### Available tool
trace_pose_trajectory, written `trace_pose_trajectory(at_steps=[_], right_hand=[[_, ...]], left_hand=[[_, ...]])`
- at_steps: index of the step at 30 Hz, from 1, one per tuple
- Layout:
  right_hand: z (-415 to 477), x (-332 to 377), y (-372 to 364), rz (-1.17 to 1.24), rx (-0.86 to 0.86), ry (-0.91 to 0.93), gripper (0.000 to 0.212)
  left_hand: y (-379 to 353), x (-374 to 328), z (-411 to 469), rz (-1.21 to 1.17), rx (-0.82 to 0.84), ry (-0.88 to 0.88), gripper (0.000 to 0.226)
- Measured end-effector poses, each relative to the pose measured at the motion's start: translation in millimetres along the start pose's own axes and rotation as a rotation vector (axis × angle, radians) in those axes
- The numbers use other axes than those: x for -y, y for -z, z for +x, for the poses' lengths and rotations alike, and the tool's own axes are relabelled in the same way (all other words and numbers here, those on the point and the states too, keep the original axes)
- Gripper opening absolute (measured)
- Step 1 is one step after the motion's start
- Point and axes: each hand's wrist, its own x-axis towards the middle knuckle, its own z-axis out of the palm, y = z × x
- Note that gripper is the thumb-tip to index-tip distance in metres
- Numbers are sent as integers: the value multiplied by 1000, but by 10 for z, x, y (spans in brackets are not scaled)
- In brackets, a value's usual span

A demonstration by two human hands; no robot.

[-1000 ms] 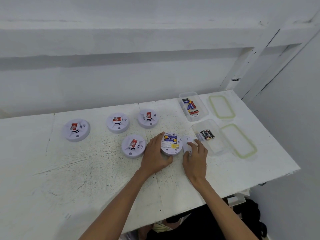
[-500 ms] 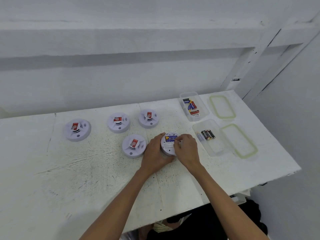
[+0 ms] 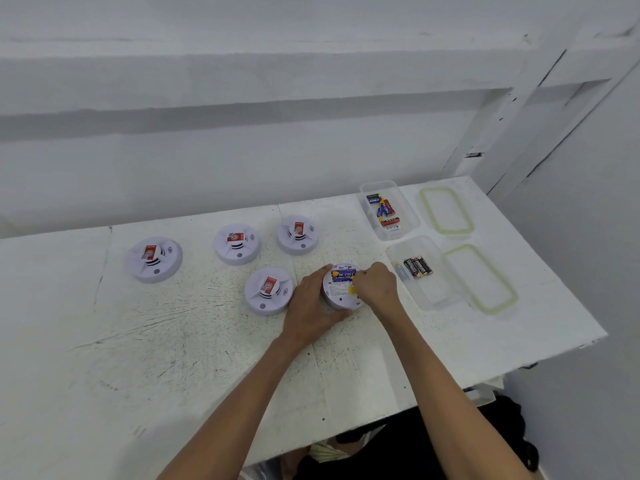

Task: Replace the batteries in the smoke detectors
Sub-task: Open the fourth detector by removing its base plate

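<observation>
Fingertips of right hand (image 3: 375,285) hidden over upturned detector (image 3: 341,287), grip unclear; left hand (image 3: 311,303) cups it.

text: "PI CELL" | on: battery (image 3: 343,274) in upturned smoke detector (image 3: 341,289)

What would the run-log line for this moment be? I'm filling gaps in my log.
step: battery swap | left hand: steadying flipped detector | right hand: fingers at exposed battery | four detectors untouched
</observation>
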Motion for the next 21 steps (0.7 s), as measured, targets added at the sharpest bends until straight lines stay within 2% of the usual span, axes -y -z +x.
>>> trace_pose_trajectory(at_steps=[3,14,21], right_hand=[[13,67,12,-24,4,-27,25],[-27,124,-63,-28,1,-78,29],[8,-3,-45,-18,-37,-15,18]], left_hand=[[0,26,-3,5,6,6,100],[2,3,-14,13,13,32,104],[24,-42,-16,-30,26,33,99]])
